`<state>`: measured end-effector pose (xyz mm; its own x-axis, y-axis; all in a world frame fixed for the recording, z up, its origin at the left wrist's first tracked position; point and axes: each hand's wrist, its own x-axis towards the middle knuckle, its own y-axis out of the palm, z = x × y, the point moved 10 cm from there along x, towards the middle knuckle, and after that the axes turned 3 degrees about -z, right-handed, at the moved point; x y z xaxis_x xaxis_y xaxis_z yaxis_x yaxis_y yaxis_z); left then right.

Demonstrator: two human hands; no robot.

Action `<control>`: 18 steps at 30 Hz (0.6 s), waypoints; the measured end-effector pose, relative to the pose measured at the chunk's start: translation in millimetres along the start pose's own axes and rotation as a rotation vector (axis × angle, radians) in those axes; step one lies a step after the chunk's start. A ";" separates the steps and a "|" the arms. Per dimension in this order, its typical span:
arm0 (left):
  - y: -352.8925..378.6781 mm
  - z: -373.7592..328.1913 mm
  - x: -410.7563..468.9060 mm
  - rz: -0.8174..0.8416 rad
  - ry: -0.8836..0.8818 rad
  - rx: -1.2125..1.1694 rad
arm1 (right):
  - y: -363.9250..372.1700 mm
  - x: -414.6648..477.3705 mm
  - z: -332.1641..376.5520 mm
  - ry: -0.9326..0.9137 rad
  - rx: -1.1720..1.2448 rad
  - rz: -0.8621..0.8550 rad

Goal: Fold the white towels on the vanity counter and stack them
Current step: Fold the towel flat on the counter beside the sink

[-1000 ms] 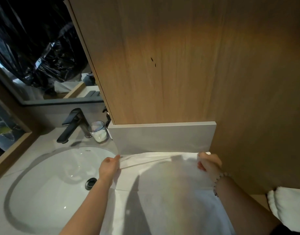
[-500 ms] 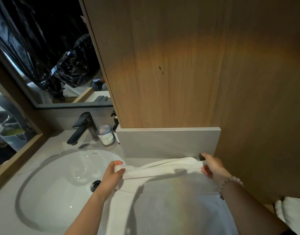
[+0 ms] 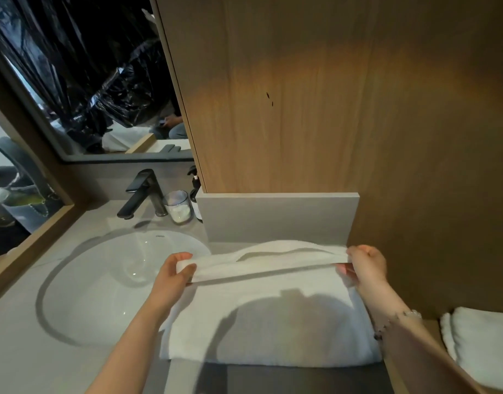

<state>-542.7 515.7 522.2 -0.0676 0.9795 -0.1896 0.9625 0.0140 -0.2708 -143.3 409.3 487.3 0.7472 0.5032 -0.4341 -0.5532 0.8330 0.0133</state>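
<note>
white towel [image 3: 273, 317]: far edge now lifted off the counter toward the person, left hand [image 3: 173, 275] and right hand [image 3: 365, 265] each pinching a corner; fold under way, next lay it level on the near edge.

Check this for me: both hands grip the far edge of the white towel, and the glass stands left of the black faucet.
One thing is wrong: the head view shows the glass standing right of the black faucet, not left. The rest holds: the left hand and the right hand both grip the far edge of the white towel.
</note>
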 end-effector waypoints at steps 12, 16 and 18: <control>-22.9 55.1 -47.4 0.137 -0.067 0.071 | -54.7 -63.0 -34.5 -0.195 -0.329 0.282; -19.3 59.7 -63.3 0.194 -0.115 0.031 | -62.2 -67.9 -45.8 -0.216 -0.446 0.347; -20.3 63.4 -67.6 0.209 -0.136 0.052 | -63.6 -67.4 -50.6 -0.209 -0.521 0.379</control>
<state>-574.3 436.4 480.7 0.0931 0.9240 -0.3708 0.9447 -0.1996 -0.2601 -177.1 310.8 470.2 0.4931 0.8163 -0.3009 -0.8571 0.3968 -0.3284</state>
